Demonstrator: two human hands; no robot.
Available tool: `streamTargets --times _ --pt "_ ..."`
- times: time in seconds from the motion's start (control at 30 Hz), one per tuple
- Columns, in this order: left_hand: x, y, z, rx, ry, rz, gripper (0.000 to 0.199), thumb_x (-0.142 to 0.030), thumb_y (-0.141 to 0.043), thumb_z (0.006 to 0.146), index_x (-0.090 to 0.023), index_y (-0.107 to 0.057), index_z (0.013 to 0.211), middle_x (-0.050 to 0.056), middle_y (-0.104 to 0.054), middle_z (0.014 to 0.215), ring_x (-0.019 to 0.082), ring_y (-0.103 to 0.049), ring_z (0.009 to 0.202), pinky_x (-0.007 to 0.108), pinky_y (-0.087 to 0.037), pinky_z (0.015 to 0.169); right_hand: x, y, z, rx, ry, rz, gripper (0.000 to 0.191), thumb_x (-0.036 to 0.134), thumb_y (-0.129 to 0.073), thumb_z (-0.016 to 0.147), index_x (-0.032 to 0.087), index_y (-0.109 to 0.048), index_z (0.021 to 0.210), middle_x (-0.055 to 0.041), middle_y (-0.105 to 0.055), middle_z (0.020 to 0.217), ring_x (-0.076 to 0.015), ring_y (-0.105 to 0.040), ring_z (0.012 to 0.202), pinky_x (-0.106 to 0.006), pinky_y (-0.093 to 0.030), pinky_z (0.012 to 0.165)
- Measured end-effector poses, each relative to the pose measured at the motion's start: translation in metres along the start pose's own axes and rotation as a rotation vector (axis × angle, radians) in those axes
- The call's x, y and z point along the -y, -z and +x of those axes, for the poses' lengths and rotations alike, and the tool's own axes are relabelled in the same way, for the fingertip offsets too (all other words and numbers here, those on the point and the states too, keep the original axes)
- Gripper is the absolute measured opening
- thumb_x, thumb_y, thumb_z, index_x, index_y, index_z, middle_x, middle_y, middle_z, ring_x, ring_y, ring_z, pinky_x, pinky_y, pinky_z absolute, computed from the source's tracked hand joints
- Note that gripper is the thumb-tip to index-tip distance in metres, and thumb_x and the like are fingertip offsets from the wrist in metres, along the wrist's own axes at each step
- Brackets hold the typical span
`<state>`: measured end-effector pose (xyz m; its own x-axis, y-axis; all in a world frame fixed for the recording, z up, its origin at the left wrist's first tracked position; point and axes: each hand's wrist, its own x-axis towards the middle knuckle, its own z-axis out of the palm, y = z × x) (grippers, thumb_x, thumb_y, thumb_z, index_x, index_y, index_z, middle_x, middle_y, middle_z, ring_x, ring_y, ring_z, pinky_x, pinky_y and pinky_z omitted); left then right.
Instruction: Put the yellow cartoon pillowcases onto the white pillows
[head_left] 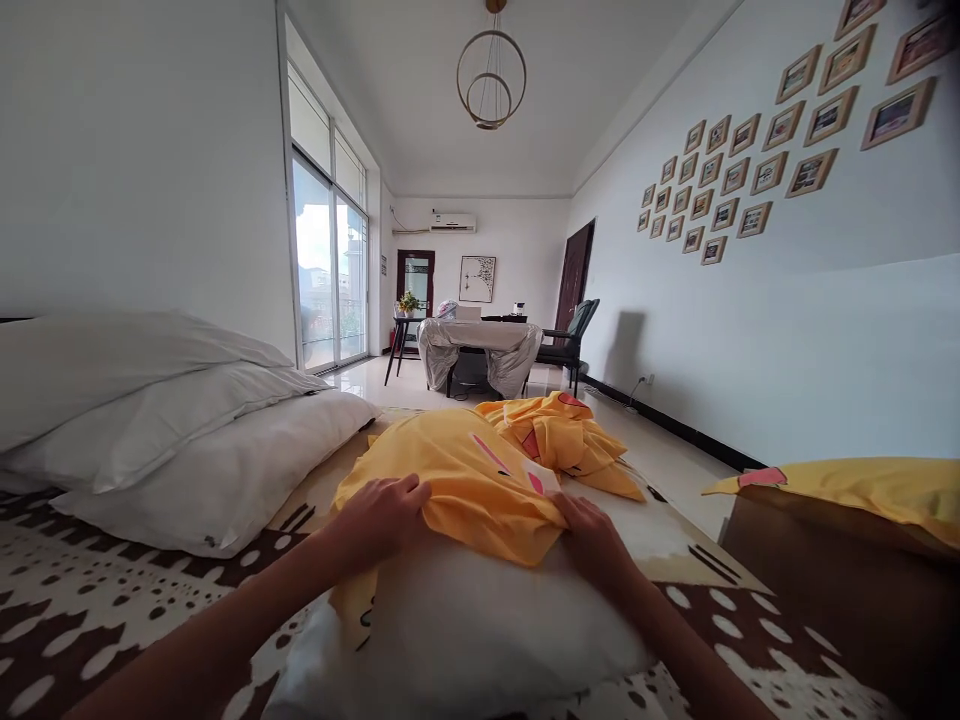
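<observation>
While we kneel on the patterned bedspread (90, 600) in a white-walled room, our left hand (379, 515) and right hand (592, 540) pinch the yellow pillowcase (457, 480) over a white pillow (465, 620).

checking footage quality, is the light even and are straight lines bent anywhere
Head view: daylight from the window blows out the glass; wide-lens distortion bows the right wall and frames; both hands on the yellow case stay sharp.
</observation>
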<state>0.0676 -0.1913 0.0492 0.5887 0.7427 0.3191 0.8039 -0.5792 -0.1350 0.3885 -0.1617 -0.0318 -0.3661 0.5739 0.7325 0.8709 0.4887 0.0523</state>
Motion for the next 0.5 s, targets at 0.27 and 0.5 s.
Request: streamTargets --times 0.27,0.5 --pt "0.016 -0.021 -0.045 -0.030 -0.018 0.136 0.064 0.007 -0.038 0.067 -0.017 -0.041 0.126 0.009 -0.059 0.108 0.023 -0.063 0.091 0.031 -0.049 0.067 0.016 0.088 0.002 -0.134 0.442 -0.236 0.031 0.008 -0.036 0.088 0.011 -0.051 0.115 0.0003 -0.058 0.061 -0.0145 -0.051 0.051 -0.028 -0.037 0.051" --pt "0.015 -0.027 -0.058 0.038 -0.055 0.148 0.034 0.008 -0.041 0.066 -0.020 -0.058 0.076 0.002 -0.062 0.077 0.022 -0.060 0.065 0.031 -0.044 0.055 0.011 0.100 -0.019 -0.047 0.516 -0.314 0.042 0.002 -0.032 0.088 0.015 -0.054 0.122 0.0023 -0.060 0.058 -0.0128 -0.050 0.046 -0.031 -0.041 0.059"
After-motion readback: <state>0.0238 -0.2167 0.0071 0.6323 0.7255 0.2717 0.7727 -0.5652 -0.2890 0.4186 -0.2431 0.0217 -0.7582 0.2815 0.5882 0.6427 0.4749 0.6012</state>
